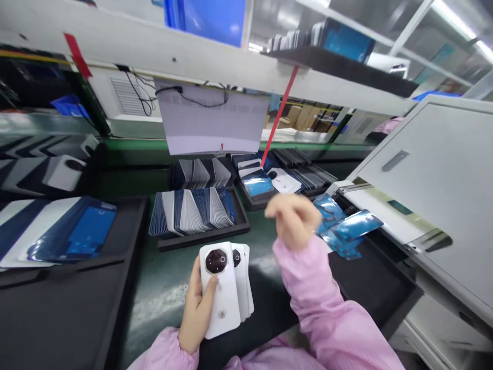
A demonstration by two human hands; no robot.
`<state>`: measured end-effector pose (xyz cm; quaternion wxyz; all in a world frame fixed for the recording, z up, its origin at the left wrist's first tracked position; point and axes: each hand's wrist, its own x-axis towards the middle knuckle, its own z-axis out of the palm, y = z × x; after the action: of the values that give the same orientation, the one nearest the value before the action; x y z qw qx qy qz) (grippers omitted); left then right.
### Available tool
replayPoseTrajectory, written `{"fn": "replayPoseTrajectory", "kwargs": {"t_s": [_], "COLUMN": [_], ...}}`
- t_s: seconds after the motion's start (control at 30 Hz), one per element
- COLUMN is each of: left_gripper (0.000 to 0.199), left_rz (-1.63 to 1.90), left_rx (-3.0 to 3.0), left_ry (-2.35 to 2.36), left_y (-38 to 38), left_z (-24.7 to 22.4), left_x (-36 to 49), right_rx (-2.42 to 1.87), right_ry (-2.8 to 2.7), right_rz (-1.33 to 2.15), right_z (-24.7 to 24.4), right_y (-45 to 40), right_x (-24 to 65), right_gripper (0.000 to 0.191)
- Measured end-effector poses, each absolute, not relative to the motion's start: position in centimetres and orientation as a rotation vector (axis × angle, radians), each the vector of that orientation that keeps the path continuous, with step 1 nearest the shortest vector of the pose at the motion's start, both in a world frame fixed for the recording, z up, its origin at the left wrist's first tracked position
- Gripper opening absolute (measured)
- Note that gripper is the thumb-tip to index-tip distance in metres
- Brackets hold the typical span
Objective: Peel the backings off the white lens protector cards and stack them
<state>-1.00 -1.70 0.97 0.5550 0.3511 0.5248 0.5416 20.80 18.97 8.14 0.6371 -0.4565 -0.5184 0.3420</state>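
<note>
Pointing lengthwise away, slightly leftward, white panels (226, 303) rest in left hand (197, 307)

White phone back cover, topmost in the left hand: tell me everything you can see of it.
The white phone back cover is a smooth, thin-looking panel, seemingly plastic or glass, with rounded corners. Near its top sits a dark, octagonal camera window; a small round mark sits lower down. It leans slightly over the work surface, face up, overlapping similar white covers fanned to its right. The left hand grips its left edge, thumb on its face. No crack is discernible.
</note>
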Motion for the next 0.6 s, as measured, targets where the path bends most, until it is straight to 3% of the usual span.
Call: {"fn": "replayPoseTrajectory", "kwargs": {"t_s": [0.23,0.6], "left_gripper": [0.073,0.066], "left_rz": [1.270,1.331], "left_rx": [0.830,0.899], "left_ry": [1.229,1.182], "left_y": [-1.8,-1.6], "left_z": [1.3,1.5], "left_x": [-1.0,-1.2], "right_rx": [-0.956,-0.891], "right_ry": [-0.917,-0.810], "right_rz": [0.943,1.032], "right_z": [11.5,11.3], "right_y": [25.5,28.5], "right_x": [19.8,18.7], "right_gripper": [0.030,0.015]}}
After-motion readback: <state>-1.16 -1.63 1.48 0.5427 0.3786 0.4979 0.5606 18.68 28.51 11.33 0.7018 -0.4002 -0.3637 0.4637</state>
